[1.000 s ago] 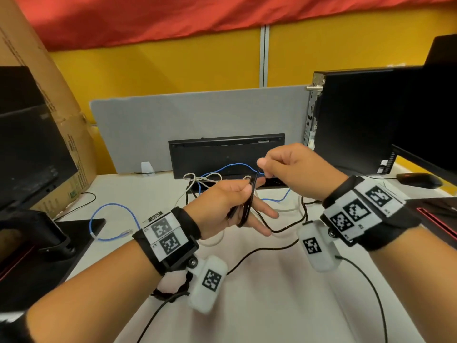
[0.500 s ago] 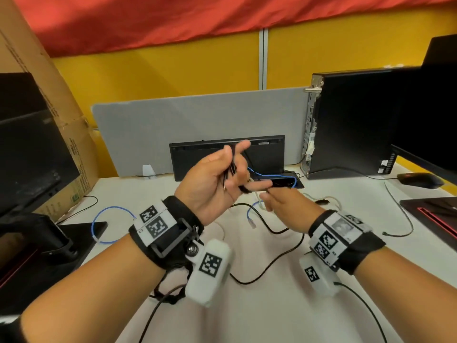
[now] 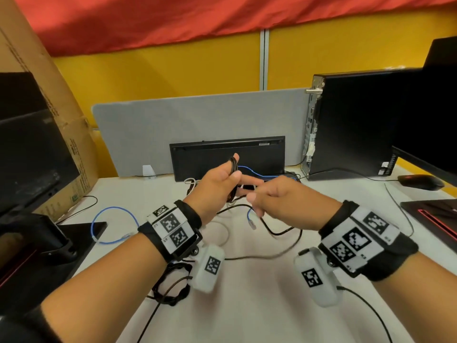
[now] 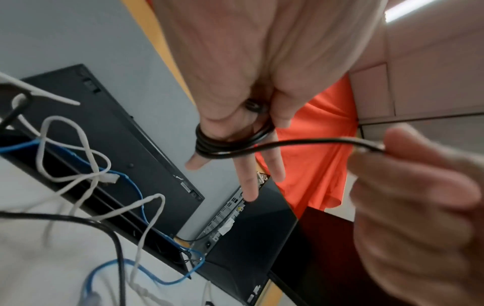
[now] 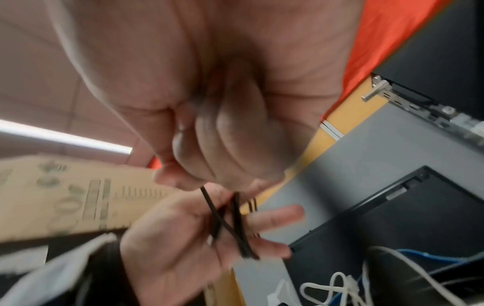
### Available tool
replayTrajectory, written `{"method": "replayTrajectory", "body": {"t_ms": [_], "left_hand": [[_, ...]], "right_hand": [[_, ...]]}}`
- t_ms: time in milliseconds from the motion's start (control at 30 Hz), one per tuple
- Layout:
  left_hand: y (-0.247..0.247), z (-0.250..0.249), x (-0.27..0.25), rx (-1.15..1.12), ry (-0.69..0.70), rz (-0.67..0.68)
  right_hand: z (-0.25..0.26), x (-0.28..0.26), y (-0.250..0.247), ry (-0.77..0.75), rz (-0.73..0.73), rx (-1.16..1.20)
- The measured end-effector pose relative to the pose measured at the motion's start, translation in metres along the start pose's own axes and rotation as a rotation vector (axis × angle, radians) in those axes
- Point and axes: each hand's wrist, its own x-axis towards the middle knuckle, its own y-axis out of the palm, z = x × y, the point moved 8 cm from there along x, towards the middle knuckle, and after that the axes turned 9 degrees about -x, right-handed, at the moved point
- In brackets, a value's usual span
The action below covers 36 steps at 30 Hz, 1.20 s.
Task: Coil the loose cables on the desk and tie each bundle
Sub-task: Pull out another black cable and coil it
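My left hand point(image 3: 220, 179) is raised over the desk, with a small coil of black cable point(image 3: 233, 169) looped round its thumb and fingers. In the left wrist view the coil point(image 4: 209, 142) sits tight round the thumb while the other fingers point(image 4: 246, 182) stretch out. A free strand runs from the coil to my right hand point(image 3: 279, 199), which pinches it between thumb and curled fingers point(image 4: 419, 165). The right wrist view shows that pinch on the strand point(image 5: 207, 196) just above the left palm point(image 5: 183, 244). The rest of the black cable point(image 3: 279, 232) trails slack on the desk.
A blue cable point(image 3: 113, 226) loops at the left, a white cable point(image 3: 223, 233) lies under my wrists, and more blue and white cable point(image 4: 78, 165) tangles by the upright keyboard point(image 3: 227, 154). PC tower point(image 3: 351, 120) and mouse point(image 3: 420, 181) stand right, monitor point(image 3: 29, 149) and cardboard box point(image 3: 49, 95) left.
My right hand dropped from above the left hand, swung below it and came back up beside it with the black strand. The left hand rose a little with the coil.
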Motion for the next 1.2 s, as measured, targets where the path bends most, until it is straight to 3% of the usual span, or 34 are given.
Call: {"method": "replayTrajectory", "body": {"t_ms": [167,333,400,500,567,700,800,867,1033,1200], "left_hand": [[0.012,0.012,-0.010,0.061,-0.092,0.128],[0.022,0.008,-0.021,0.017,-0.126,0.236],[0.030,0.005,-0.027,-0.041,-0.156,0.306],[0.036,-0.001,-0.033,-0.239,-0.223,0.375],[0.041,-0.011,-0.035,-0.379,-0.240,0.429],[0.043,-0.028,-0.034,-0.563,-0.245,0.462],[0.036,-0.032,-0.029,-0.673,-0.208,0.389],[0.029,-0.036,-0.022,-0.718,-0.132,0.309],[-0.001,-0.041,-0.005,-0.654,0.053,0.081],[-0.021,-0.035,0.000,-0.594,0.120,-0.036]], "right_hand": [[-0.005,0.000,-0.027,0.099,-0.101,0.461],[-0.022,0.003,-0.057,0.093,-0.289,0.648],[-0.033,0.003,-0.069,0.119,-0.416,0.550],[-0.042,0.003,-0.084,0.126,-0.605,0.203],[-0.046,0.005,-0.084,0.104,-0.659,0.047],[-0.058,0.012,-0.066,0.106,-0.620,-0.084],[-0.057,0.017,-0.048,0.091,-0.551,-0.145],[-0.059,0.021,-0.030,0.109,-0.423,-0.186],[-0.052,0.021,0.022,0.130,-0.068,-0.221],[-0.027,0.014,0.025,0.070,-0.021,-0.165]]}}
